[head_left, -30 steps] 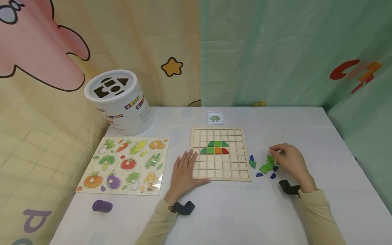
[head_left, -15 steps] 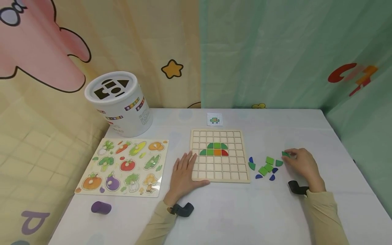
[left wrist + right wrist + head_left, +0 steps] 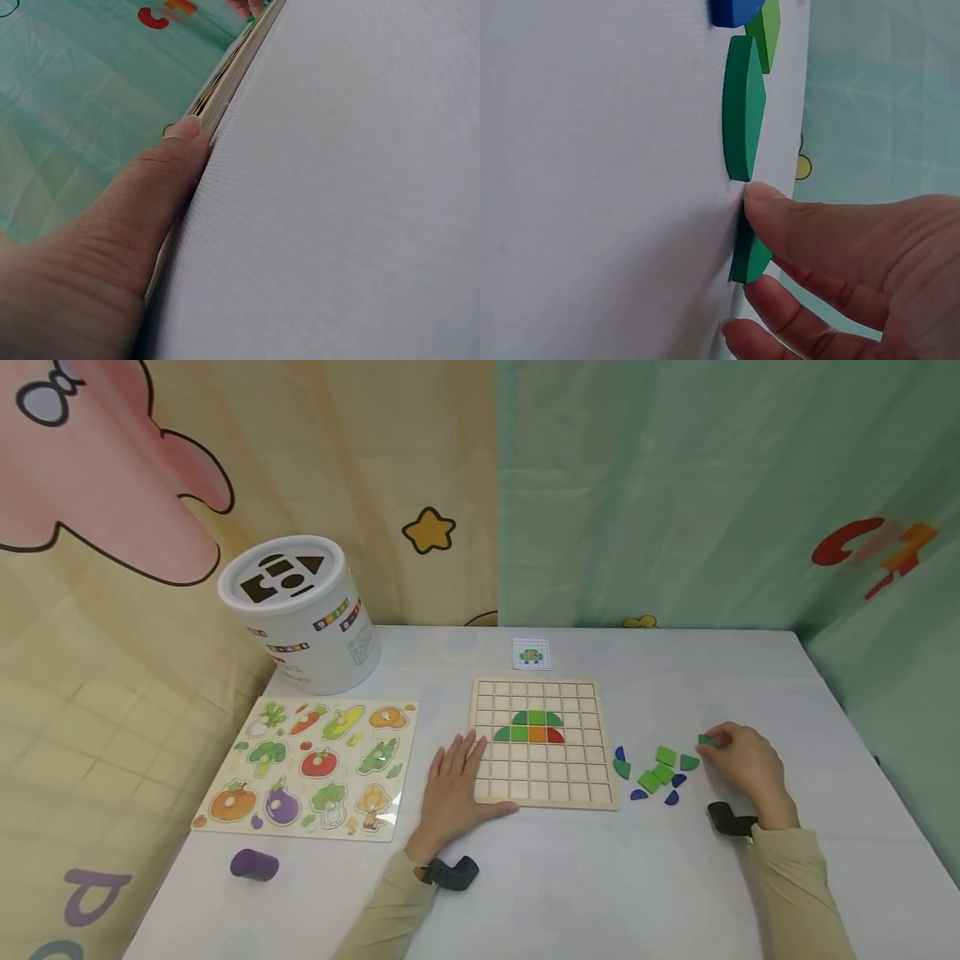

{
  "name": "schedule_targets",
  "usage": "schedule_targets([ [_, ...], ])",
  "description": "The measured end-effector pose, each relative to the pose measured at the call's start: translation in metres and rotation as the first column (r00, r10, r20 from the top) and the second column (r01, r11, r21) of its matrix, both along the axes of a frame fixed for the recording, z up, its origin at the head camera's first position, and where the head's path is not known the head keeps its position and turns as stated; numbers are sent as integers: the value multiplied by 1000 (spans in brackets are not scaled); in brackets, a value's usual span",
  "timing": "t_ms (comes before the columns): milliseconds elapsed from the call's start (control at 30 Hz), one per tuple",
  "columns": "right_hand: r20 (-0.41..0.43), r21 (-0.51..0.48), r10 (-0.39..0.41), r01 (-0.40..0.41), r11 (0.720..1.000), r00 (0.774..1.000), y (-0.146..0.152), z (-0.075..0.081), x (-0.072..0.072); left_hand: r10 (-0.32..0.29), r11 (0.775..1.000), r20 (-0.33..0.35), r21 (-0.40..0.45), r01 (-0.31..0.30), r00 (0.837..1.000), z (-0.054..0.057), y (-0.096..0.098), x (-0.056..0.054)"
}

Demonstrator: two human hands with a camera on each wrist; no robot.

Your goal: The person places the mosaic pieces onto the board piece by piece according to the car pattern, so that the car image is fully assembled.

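My right hand (image 3: 750, 770) pinches a dark green quarter-circle block (image 3: 751, 251) between thumb and fingers, right of the loose blocks. In the right wrist view a second dark green quarter-circle block (image 3: 742, 112) lies just past the thumb tip. My left hand (image 3: 450, 797) rests with spread, straight fingers at the left edge of a wooden grid board (image 3: 543, 785). Its thumb (image 3: 161, 180) lies along the board's near edge in the left wrist view. On the grid, green pieces, an orange square (image 3: 537, 734) and a red quarter-circle (image 3: 555, 736) form a two-row shape.
Light green squares (image 3: 666, 756) and several blue pieces (image 3: 638, 795) lie between board and right hand. A small picture card (image 3: 531, 654) sits behind the board. At left are a vegetable puzzle board (image 3: 348, 810), a white bucket (image 3: 322, 652) and a purple cylinder (image 3: 254, 865).
My right hand has moved right from the loose squares, uncovering the other dark green quarter-circle, and now holds a dark green block. My left hand stays on the board.
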State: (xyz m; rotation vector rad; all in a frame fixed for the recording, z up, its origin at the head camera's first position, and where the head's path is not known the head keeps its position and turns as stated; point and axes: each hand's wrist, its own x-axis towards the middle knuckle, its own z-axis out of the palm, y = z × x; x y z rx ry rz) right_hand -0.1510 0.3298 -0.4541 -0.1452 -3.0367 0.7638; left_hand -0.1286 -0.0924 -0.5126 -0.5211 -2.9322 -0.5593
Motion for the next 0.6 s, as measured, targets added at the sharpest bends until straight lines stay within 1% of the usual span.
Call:
schedule_targets([
  [167,-30,-22,-28,27,999,999,1,2,3,3,1000,6,-3,-3,1000,-1,0,0],
  [367,-106,-8,-46,45,999,993,-5,3,8,3,1000,13,7,-3,1000,0,1,0],
  [467,-153,-11,-30,29,1000,988,-12,4,10,3,1000,12,6,-3,1000,1,1,0],
  [600,-207,-39,8,-17,999,978,-27,4,7,6,1000,9,3,-6,1000,1,0,0],
])
